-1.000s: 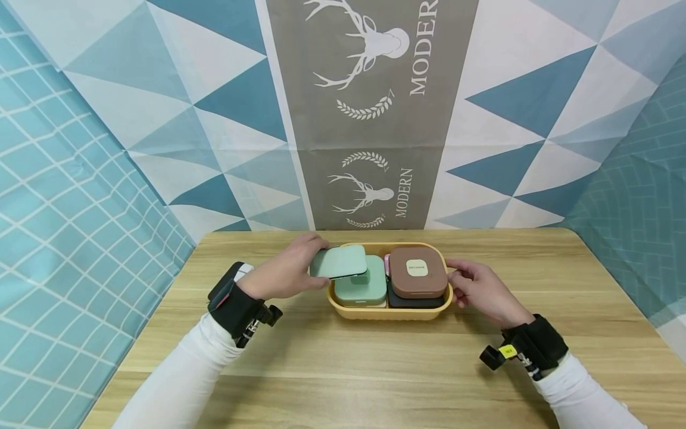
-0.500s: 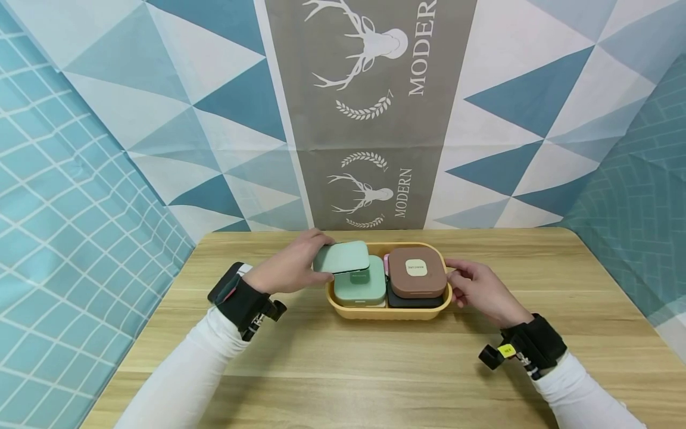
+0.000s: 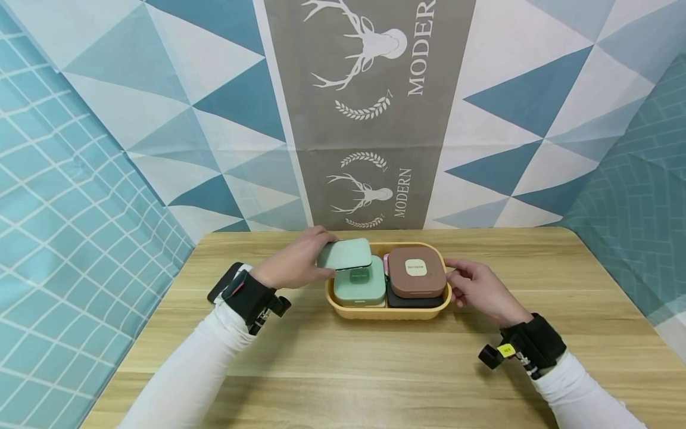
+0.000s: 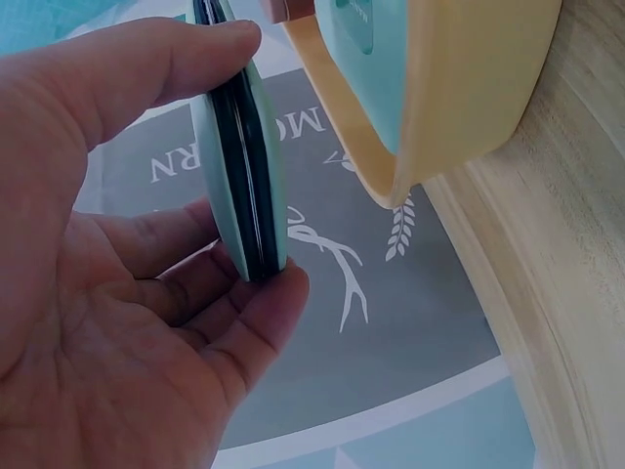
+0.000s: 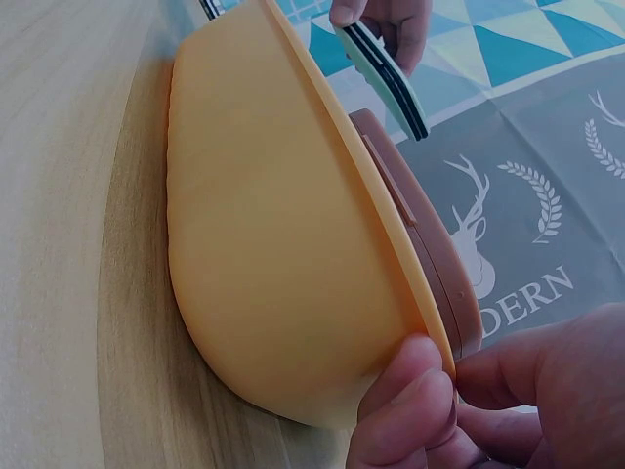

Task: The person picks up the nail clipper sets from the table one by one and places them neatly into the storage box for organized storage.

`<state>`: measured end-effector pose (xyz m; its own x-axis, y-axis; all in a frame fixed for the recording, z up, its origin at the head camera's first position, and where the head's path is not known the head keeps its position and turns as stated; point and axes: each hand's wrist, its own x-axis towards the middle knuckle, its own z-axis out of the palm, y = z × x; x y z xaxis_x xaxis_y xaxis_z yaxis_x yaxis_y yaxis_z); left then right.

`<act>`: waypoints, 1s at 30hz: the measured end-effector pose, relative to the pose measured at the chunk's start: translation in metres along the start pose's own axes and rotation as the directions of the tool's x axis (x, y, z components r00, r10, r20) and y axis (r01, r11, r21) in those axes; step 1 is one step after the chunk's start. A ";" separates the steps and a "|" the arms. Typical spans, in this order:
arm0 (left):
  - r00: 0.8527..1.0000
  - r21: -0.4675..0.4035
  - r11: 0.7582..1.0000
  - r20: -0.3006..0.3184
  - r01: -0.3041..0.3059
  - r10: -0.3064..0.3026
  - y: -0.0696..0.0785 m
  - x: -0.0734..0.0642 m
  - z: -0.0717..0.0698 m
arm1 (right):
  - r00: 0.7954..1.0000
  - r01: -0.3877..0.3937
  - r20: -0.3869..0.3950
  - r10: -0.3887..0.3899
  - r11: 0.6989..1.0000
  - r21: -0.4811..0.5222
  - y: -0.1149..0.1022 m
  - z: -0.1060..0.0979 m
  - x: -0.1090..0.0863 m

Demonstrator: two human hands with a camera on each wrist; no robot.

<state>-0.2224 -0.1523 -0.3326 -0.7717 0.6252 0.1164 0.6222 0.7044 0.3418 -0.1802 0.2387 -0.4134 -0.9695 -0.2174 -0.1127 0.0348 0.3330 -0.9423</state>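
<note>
My left hand (image 3: 297,259) grips a slim mint-green case (image 3: 345,254) with rounded corners, thumb on one edge and fingertips on the other. A dark band runs along the rim of the case (image 4: 244,181) in the left wrist view. The case is held over the left end of a yellow storage bin (image 3: 354,313). Inside that end lies a thicker mint-green square box (image 3: 360,289). A brown square box (image 3: 426,280) with a cream label rests at the right end. My right hand (image 3: 482,289) pinches the bin's right rim between thumb and fingers.
Under the brown box shows a black flat thing (image 3: 415,302), with a sliver of something pink (image 3: 386,264) beside it. A dark phone-like slab (image 3: 227,280) lies on the wooden table (image 3: 375,369) by my left wrist. A patterned cloth (image 3: 370,119) hangs behind.
My left hand has moved slightly right and toward the back with the slim mint-green case. More of the square box beneath shows. My right hand stays on the bin's rim.
</note>
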 end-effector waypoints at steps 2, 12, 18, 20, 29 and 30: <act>1.000 0.001 1.000 0.000 -0.003 0.003 0.000 0.001 0.001 | 1.000 -0.001 -0.001 0.001 1.000 -0.001 0.000 0.000 0.000; 1.000 -0.001 1.000 0.014 -0.001 0.001 -0.001 0.010 0.005 | 1.000 -0.002 0.000 0.002 1.000 0.002 0.000 0.000 0.000; 0.999 0.001 1.000 0.037 0.002 -0.002 -0.001 0.017 0.009 | 1.000 0.002 0.002 -0.002 1.000 0.003 0.001 0.000 0.000; 0.999 0.001 1.000 0.044 0.001 -0.001 -0.001 0.019 0.009 | 1.000 0.002 0.003 -0.002 1.000 0.004 0.001 0.000 -0.001; 0.997 0.010 1.000 0.074 0.016 -0.016 -0.003 0.025 0.014 | 1.000 0.000 0.003 0.000 1.000 0.003 0.001 0.000 0.000; 0.997 0.011 1.000 0.076 0.017 -0.018 -0.003 0.025 0.014 | 1.000 -0.002 0.002 0.002 1.000 0.004 0.001 0.000 0.000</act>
<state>-0.2420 -0.1341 -0.3443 -0.7707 0.6361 0.0386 0.6101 0.7189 0.3332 -0.1803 0.2387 -0.4144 -0.9689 -0.2188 -0.1152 0.0377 0.3296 -0.9434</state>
